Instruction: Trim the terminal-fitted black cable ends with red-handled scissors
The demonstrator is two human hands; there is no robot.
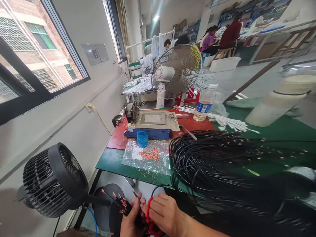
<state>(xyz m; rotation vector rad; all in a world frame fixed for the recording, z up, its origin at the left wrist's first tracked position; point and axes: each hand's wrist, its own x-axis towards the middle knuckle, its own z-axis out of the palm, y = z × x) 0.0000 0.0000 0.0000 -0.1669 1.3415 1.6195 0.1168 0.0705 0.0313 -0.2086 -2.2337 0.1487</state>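
My left hand is closed around a bundle of black cables whose ends show red and bare copper strands. One cable end sticks up between my left thumb and fingertips. Close beside it, my right hand is closed on red-handled scissors; their blades are hidden by my hands. The fingertips of both hands nearly meet. To the right lies a big coil of black cables, spread over the table edge with its stripped ends toward the back right.
On the green table lies a clear plastic bag with red and yellow scraps. Behind it are a blue ring-shaped cup, a blue-based hot plate and a bottle. A black fan stands left. People sit farther back.
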